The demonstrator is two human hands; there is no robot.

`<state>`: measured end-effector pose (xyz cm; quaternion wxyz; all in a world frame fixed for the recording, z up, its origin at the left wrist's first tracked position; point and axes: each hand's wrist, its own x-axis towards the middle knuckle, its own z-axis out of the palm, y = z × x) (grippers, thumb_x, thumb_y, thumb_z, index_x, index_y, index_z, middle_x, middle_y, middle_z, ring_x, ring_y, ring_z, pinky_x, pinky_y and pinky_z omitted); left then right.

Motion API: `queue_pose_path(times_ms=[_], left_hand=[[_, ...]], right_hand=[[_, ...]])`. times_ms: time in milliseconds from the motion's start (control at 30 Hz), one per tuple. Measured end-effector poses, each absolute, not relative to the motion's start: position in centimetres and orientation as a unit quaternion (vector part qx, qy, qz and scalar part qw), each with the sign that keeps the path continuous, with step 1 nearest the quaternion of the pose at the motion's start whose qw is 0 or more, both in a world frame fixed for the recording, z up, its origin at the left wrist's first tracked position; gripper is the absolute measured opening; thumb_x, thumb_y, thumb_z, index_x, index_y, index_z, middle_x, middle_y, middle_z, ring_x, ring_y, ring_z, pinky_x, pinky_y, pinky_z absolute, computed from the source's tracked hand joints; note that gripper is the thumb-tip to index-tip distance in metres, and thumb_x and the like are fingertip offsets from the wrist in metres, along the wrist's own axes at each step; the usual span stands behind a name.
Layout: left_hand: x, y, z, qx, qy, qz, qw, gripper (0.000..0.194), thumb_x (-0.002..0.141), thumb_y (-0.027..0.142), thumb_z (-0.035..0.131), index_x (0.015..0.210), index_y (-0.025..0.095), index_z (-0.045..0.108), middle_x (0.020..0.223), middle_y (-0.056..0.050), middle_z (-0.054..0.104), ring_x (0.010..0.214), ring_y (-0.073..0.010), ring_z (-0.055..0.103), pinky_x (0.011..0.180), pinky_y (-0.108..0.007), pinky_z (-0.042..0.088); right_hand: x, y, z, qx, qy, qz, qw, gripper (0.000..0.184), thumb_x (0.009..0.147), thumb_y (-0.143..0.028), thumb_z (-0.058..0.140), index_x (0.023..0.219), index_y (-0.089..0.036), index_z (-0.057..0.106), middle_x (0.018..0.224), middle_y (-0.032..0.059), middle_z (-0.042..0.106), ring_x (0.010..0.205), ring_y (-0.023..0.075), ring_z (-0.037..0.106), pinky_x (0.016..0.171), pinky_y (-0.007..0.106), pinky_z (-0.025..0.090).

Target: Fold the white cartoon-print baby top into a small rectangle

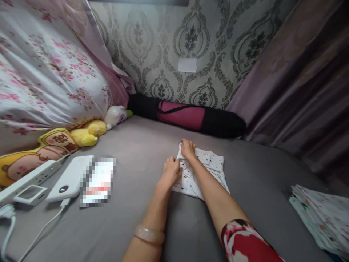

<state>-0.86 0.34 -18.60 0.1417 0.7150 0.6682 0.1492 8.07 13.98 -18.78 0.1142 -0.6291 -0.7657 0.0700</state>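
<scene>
A small white patterned garment (211,165) lies folded on the grey bed sheet (141,145) in the middle of the view. My left hand (171,171) rests on its left edge with fingers curled, pinching the cloth. My right hand (188,148) reaches across to the garment's far left corner, its fingers bent down onto the fabric and gripping it. A pale bangle (149,234) sits on my left wrist. A red and white flowered sleeve (245,242) covers my right upper arm.
A white power bank (68,178), a power strip (29,178) and a blurred-out phone (97,181) lie at left. Plush toys (87,133) and a floral quilt (46,72) are behind them. A black and pink roll (188,114) lines the wall. Folded patterned cloths (321,214) sit at right.
</scene>
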Motion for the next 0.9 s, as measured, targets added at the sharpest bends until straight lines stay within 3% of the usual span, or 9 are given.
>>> queue_pose_path(times_ms=[300, 533, 633, 767, 900], left_hand=[[-2.1, 1.6, -20.1, 0.709, 0.647, 0.221, 0.172, 0.029, 0.092, 0.025, 0.045, 0.094, 0.018, 0.073, 0.103, -0.011, 0.064, 0.103, -0.0228, 0.057, 0.091, -0.032, 0.043], [-2.4, 2.1, -20.3, 0.677, 0.658, 0.288, 0.159, 0.029, 0.093, 0.026, 0.045, 0.095, 0.016, 0.072, 0.096, -0.01, 0.064, 0.095, -0.0204, 0.06, 0.086, -0.03, 0.046], [-2.1, 2.2, -20.0, 0.681, 0.65, 0.309, 0.137, 0.028, 0.094, 0.023, 0.043, 0.097, 0.018, 0.07, 0.104, -0.01, 0.065, 0.1, -0.0205, 0.059, 0.091, -0.03, 0.044], [-1.8, 1.6, -19.5, 0.718, 0.623, 0.278, 0.137, 0.03, 0.094, 0.018, 0.04, 0.108, 0.02, 0.066, 0.12, -0.008, 0.063, 0.108, -0.022, 0.055, 0.096, -0.033, 0.042], [-1.8, 1.1, -19.5, 0.724, 0.637, 0.221, 0.146, 0.032, 0.09, 0.014, 0.042, 0.112, 0.02, 0.065, 0.125, -0.008, 0.063, 0.111, -0.0236, 0.053, 0.096, -0.034, 0.041]], right_hand=[[7.5, 13.4, -20.8, -0.638, -0.755, 0.028, 0.147, 0.041, 0.099, -0.022, 0.028, 0.127, -0.022, 0.057, 0.128, 0.0117, 0.057, 0.118, 0.0265, 0.047, 0.097, 0.037, 0.033], [10.2, 15.1, -18.5, -0.582, -0.791, 0.133, 0.136, 0.047, 0.092, -0.014, 0.035, 0.136, -0.019, 0.053, 0.13, 0.0062, 0.06, 0.119, 0.0188, 0.052, 0.1, 0.028, 0.037], [11.7, 14.4, -17.7, -0.569, -0.801, 0.089, 0.165, 0.051, 0.089, -0.007, 0.03, 0.133, -0.014, 0.055, 0.132, 0.0072, 0.06, 0.121, 0.017, 0.051, 0.104, 0.026, 0.034], [11.7, 12.1, -18.3, -0.527, -0.838, 0.06, 0.13, 0.051, 0.089, -0.007, 0.031, 0.134, -0.013, 0.054, 0.133, 0.0089, 0.059, 0.124, 0.0182, 0.049, 0.108, 0.028, 0.03], [10.4, 10.6, -19.2, -0.499, -0.861, 0.063, 0.073, 0.053, 0.095, -0.018, 0.028, 0.146, -0.011, 0.039, 0.15, 0.0107, 0.042, 0.14, 0.0199, 0.032, 0.116, 0.036, 0.016]])
